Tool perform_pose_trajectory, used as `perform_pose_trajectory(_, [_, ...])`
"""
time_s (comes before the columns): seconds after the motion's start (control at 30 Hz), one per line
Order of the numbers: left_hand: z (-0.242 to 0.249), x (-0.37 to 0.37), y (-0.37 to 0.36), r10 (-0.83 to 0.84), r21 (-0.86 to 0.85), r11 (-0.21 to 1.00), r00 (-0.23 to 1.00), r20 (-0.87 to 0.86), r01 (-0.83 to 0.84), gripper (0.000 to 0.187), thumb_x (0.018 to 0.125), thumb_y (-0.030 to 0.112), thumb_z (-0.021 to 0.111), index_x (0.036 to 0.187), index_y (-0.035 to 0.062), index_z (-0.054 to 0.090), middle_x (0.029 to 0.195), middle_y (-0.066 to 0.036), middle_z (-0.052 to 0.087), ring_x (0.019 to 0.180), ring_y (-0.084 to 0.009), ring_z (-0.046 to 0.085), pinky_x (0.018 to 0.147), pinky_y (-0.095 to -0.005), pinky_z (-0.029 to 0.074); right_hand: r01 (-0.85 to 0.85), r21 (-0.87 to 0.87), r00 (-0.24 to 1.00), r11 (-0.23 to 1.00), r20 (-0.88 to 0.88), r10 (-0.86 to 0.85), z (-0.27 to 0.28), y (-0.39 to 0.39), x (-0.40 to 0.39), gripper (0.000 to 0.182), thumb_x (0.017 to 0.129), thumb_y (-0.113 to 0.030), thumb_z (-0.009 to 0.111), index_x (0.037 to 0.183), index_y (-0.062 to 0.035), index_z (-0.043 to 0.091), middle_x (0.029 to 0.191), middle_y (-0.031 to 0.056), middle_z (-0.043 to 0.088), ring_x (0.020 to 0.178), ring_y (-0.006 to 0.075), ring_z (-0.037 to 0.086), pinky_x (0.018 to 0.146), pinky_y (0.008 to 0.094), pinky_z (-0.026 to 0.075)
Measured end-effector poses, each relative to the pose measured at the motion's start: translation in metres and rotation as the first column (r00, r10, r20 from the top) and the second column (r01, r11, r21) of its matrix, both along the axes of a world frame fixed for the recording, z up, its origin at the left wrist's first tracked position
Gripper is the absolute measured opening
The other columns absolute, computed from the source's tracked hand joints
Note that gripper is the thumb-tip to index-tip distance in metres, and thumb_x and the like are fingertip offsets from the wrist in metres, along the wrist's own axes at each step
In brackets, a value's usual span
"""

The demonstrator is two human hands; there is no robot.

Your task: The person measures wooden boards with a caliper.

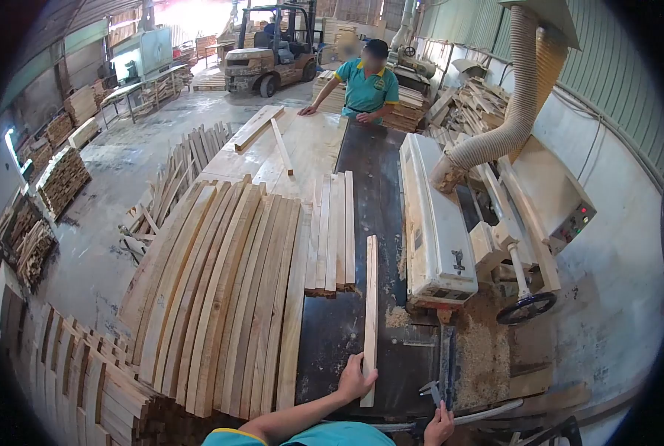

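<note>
One long, pale wooden stick (371, 297) lies on the dark, flat worktop (324, 334), between the short row of light wooden sticks (332, 230) and the big white metal machine (440, 223). Your left hand (356, 377) has its fingers closed on the near end of that stick. Your right hand (440, 427) has its fingers pinched on a small grey metal caliper (434, 391), close to the near side of the machine.

The caliper looks like the easy thing to drop. You have it by one end, so a bump or a loose pinch could make it fall. If it sits crooked on wood, or sawdust (397, 318) gets in the way, it could give you a wrong number.

You hold the stick only near one end, so its far end could swing and knock the short row. The long brown wooden boards (220, 297) are piled beside it, and a hard push could make some slide. I can't tell if the machine's inside parts are turning; if they are, a hand too near could get hurt.
</note>
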State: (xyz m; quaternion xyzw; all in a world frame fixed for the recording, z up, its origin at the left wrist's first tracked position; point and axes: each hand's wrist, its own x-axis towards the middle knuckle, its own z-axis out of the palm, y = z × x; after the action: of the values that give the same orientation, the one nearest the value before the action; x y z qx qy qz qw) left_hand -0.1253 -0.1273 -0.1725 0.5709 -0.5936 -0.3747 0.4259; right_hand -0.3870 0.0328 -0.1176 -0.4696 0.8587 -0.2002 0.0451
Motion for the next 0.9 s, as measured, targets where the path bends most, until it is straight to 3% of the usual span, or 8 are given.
perform_pose_trajectory(0.23, [0.008, -0.004, -0.002, -0.020, 0.085, 0.996, 0.995, 0.100, 0.011, 0.071, 0.084, 0.029, 0.081, 0.139, -0.0004, 0.046, 0.123, -0.023, 0.054, 0.106, -0.0426, 0.065, 0.090, -0.0494, 0.056, 0.093, 0.026, 0.994, 0.995, 0.046, -0.094, 0.033, -0.015, 0.025, 0.030, 0.106, -0.027, 0.059, 0.133, -0.0205, 0.072, 0.123, 0.0211, 0.072, 0.108, 0.0443, 0.067, 0.089, 0.0508, 0.055])
perform_pose_trajectory(0.33, [0.007, -0.005, -0.003, -0.017, 0.117, 0.993, 0.995, 0.096, 0.005, 0.071, 0.085, 0.030, 0.082, 0.138, -0.0007, 0.046, 0.122, -0.023, 0.053, 0.103, -0.0405, 0.065, 0.089, -0.0486, 0.056, 0.023, -0.113, 0.999, 0.993, 0.047, -0.018, 0.034, -0.015, 0.027, 0.030, 0.107, -0.030, 0.058, 0.130, -0.0158, 0.073, 0.122, 0.0208, 0.072, 0.107, 0.0441, 0.068, 0.090, 0.0501, 0.055])
perform_pose_trajectory(0.47, [0.001, -0.003, -0.013, 0.002, 0.107, 0.994, 0.999, 0.050, -0.007, 0.069, 0.086, 0.031, 0.082, 0.136, -0.0024, 0.047, 0.123, -0.023, 0.054, 0.103, -0.0372, 0.066, 0.087, -0.0469, 0.057, 0.060, -0.067, 0.998, 0.996, 0.036, -0.057, 0.035, -0.019, 0.031, 0.031, 0.107, -0.032, 0.059, 0.128, -0.0132, 0.073, 0.121, 0.0200, 0.073, 0.107, 0.0438, 0.068, 0.090, 0.0493, 0.055])
perform_pose_trajectory(0.57, [0.001, 0.004, -0.023, 0.027, 0.126, 0.992, 0.998, -0.054, -0.020, 0.064, 0.088, 0.031, 0.081, 0.132, -0.0042, 0.050, 0.111, -0.019, 0.061, 0.093, -0.0328, 0.067, 0.083, -0.0438, 0.057, 0.067, -0.091, 0.998, 0.994, -0.007, -0.068, 0.025, -0.019, 0.028, 0.031, 0.106, -0.033, 0.060, 0.126, -0.0141, 0.074, 0.120, 0.0198, 0.073, 0.107, 0.0439, 0.068, 0.090, 0.0490, 0.055])
perform_pose_trajectory(0.63, [0.010, 0.012, -0.033, 0.018, 0.267, 0.963, 0.987, -0.160, 0.025, 0.055, 0.089, 0.029, 0.079, 0.127, -0.0037, 0.056, 0.095, -0.016, 0.065, 0.083, -0.0301, 0.067, 0.078, -0.0410, 0.056, 0.073, -0.104, 0.997, 0.992, -0.005, -0.074, 0.028, -0.020, 0.031, 0.030, 0.106, -0.033, 0.061, 0.124, -0.0132, 0.074, 0.119, 0.0210, 0.073, 0.105, 0.0441, 0.068, 0.088, 0.0491, 0.055])
perform_pose_trajectory(0.67, [0.014, 0.014, -0.040, 0.017, 0.268, 0.963, 0.987, -0.157, 0.026, 0.055, 0.089, 0.029, 0.079, 0.127, -0.0037, 0.056, 0.095, -0.016, 0.065, 0.083, -0.0301, 0.067, 0.078, -0.0410, 0.056, 0.075, -0.104, 0.997, 0.992, -0.002, -0.076, 0.027, -0.021, 0.031, 0.030, 0.106, -0.033, 0.061, 0.124, -0.0132, 0.074, 0.119, 0.0210, 0.073, 0.105, 0.0441, 0.068, 0.088, 0.0491, 0.055])
perform_pose_trajectory(0.73, [0.016, 0.018, -0.057, 0.070, 0.175, 0.984, 0.983, -0.168, -0.040, 0.047, 0.090, 0.026, 0.078, 0.122, -0.0026, 0.060, 0.085, -0.013, 0.066, 0.077, -0.0290, 0.067, 0.076, -0.0395, 0.056, 0.112, -0.085, 0.993, 0.990, -0.011, -0.114, 0.024, -0.022, 0.031, 0.030, 0.106, -0.033, 0.061, 0.121, -0.0114, 0.075, 0.116, 0.0224, 0.073, 0.103, 0.0446, 0.068, 0.086, 0.0493, 0.056])
perform_pose_trajectory(0.9, [0.039, 0.035, -0.142, 0.077, 0.008, 0.997, 0.990, -0.121, -0.076, 0.040, 0.090, 0.022, 0.076, 0.119, -0.0024, 0.062, 0.087, -0.015, 0.067, 0.082, -0.0294, 0.069, 0.077, -0.0408, 0.055, 0.064, -0.139, 0.998, 0.988, -0.016, -0.067, 0.022, -0.023, 0.025, 0.029, 0.106, -0.032, 0.061, 0.119, -0.0103, 0.074, 0.113, 0.0234, 0.072, 0.101, 0.0461, 0.067, 0.085, 0.0502, 0.056])
